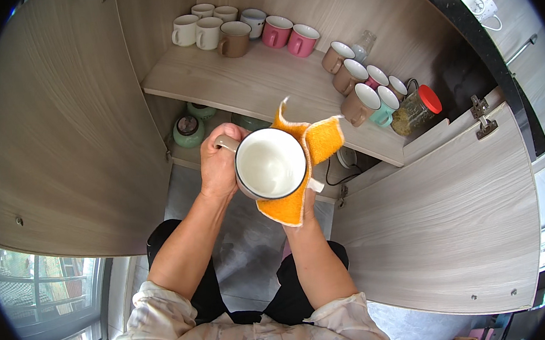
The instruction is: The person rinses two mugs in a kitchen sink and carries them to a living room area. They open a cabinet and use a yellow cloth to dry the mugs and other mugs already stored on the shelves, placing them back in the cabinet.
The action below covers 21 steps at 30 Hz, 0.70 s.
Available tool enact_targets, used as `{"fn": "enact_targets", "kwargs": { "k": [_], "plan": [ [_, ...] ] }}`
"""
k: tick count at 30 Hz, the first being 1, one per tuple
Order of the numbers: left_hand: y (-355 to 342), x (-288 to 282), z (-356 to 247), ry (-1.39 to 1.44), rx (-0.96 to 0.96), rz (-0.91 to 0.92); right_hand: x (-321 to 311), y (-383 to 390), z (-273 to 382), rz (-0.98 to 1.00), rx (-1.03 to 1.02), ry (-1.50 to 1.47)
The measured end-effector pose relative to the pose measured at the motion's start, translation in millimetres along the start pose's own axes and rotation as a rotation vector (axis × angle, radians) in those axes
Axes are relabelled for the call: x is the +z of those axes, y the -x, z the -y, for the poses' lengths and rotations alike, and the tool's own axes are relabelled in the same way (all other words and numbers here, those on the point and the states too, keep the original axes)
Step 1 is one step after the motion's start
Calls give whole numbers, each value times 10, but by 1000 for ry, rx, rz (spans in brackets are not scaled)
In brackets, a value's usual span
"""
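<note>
A mug (270, 165) with a white inside, a dark rim and a beige handle is held up in front of the cabinet, its mouth facing me. My left hand (217, 170) is closed around its handle side. Against the mug's right side lies an orange cloth (324, 141) with a pale stitched edge. My right hand (308, 211) grips this cloth from beneath and presses it to the mug; its fingers are mostly hidden by the cloth. Inside, the mug looks bare.
The upper shelf (237, 75) carries white, brown, pink and mint mugs, plus a red-lidded jar (416, 110). Green jars (188, 131) stand on the lower level. The left cabinet door (59, 131) and right door (441, 219) both stand open beside me. Patterned cups sit on the countertop.
</note>
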<state>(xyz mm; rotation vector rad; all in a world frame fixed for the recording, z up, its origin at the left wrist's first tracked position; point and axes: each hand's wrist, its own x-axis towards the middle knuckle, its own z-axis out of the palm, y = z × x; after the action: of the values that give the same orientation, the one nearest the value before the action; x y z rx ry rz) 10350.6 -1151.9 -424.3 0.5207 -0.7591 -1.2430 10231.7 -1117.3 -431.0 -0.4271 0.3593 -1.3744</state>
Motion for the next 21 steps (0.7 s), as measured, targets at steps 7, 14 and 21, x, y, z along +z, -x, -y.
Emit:
{"fn": "enact_targets", "kwargs": {
  "k": [7,14,21],
  "plan": [
    [-9,41,-228,-173,62,156,-386,-63,-9,47,52,275],
    [-12,-13,-259,-1073,915,205,-312,95,518,17,374,-427],
    [337,225,-266,-1159,1048,552,-184,327,256,167,158,662]
  ]
}}
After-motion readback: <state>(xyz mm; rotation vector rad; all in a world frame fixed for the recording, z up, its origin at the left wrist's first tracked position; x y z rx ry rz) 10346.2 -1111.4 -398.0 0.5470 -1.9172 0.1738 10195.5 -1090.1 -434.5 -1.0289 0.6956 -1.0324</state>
